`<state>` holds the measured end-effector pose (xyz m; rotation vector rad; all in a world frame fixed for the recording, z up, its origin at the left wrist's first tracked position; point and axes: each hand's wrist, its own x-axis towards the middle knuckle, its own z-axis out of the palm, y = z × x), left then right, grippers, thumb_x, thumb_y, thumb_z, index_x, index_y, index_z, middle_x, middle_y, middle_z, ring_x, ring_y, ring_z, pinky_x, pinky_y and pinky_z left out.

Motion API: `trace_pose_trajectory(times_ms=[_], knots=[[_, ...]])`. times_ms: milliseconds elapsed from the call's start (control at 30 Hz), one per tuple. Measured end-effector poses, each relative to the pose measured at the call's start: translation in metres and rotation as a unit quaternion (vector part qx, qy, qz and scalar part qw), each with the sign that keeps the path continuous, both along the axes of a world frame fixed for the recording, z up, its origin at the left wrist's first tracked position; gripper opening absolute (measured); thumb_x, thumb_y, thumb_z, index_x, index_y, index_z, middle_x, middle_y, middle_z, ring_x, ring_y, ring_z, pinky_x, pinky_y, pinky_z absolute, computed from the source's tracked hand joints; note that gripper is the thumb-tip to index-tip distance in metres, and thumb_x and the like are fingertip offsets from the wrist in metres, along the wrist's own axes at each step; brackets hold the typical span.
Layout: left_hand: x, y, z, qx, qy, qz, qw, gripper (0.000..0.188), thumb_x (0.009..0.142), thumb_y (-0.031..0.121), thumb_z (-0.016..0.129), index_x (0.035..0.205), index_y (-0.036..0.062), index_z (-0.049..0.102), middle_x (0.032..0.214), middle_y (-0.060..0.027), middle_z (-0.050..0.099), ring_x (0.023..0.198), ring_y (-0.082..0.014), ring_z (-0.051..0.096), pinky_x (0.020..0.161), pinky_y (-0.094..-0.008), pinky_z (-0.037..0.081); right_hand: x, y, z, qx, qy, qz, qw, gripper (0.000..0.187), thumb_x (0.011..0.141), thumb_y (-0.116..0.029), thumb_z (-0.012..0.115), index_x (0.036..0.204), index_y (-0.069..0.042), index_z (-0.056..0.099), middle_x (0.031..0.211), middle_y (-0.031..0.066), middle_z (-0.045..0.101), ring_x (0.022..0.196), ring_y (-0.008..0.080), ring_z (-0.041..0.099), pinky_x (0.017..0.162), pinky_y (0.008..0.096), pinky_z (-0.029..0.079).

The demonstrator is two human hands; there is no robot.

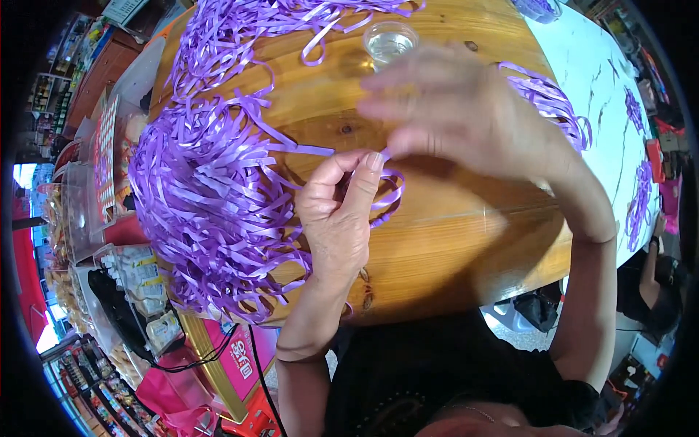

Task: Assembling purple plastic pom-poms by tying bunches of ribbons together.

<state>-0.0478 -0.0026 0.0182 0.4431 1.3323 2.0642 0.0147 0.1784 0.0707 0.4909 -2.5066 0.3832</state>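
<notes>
Between thumb and forefinger, my left hand (338, 197) pinches a narrow purple ribbon (393, 195) above the wooden table (437, 240). A loop of that ribbon hangs at the right of the fingers. My right hand (459, 109) is smeared by motion, its fingers spread toward the left; its thumb is close to the ribbon at my left fingertips. Just beyond those blurred fingers stands a small clear cup (390, 44) that seems to hold clear liquid. To the left of my left hand lies a big heap of purple ribbons (211, 197).
Another ribbon pile (277, 22) covers the far table edge. A ribbon bundle (550, 105) lies at the right edge. A white marbled table (608, 95) adjoins there, with small ribbon bunches (639, 204) on it. Packaged goods (138, 284) crowd the left side. Another person (652, 284) is at far right.
</notes>
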Motion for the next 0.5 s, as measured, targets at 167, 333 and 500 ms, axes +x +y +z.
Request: trace_pose_trajectory(times_ms=[167, 333, 500], knots=[[0.004, 0.002, -0.003, 0.009, -0.013, -0.026, 1.0, 0.011, 0.085, 0.007, 0.061, 0.093, -0.0002, 0.062, 0.081, -0.0027, 0.063, 0.07, -0.0065, 0.058, 0.063, -0.0202, 0.05, 0.033, -0.018, -0.017, -0.036, -0.028, -0.025, 0.999, 0.031, 0.07, -0.017, 0.067, 0.097, -0.002, 0.065, 0.093, 0.0091, 0.061, 0.087, 0.0237, 0.057, 0.079, 0.0358, 0.043], [0.01, 0.005, -0.001, -0.006, -0.027, -0.057, 0.998, 0.011, 0.084, 0.005, 0.062, 0.093, -0.0001, 0.063, 0.079, -0.0002, 0.061, 0.068, -0.0046, 0.055, 0.06, -0.017, 0.045, 0.048, -0.014, -0.025, -0.025, 0.0, -0.036, 0.999, 0.031, 0.066, -0.014, 0.065, 0.094, -0.001, 0.065, 0.085, 0.0078, 0.057, 0.081, 0.0233, 0.055, 0.076, 0.0357, 0.042], [0.01, 0.006, -0.004, -0.114, 0.102, -0.095, 0.984, 0.008, 0.082, 0.002, 0.063, 0.09, 0.0006, 0.064, 0.07, 0.0049, 0.053, 0.061, -0.0015, 0.044, 0.054, -0.016, 0.035, 0.061, -0.01, -0.031, 0.058, -0.017, -0.039, 0.997, 0.029, 0.062, -0.01, 0.061, 0.09, -0.001, 0.064, 0.079, 0.0071, 0.053, 0.077, 0.0234, 0.054, 0.07, 0.036, 0.043]])
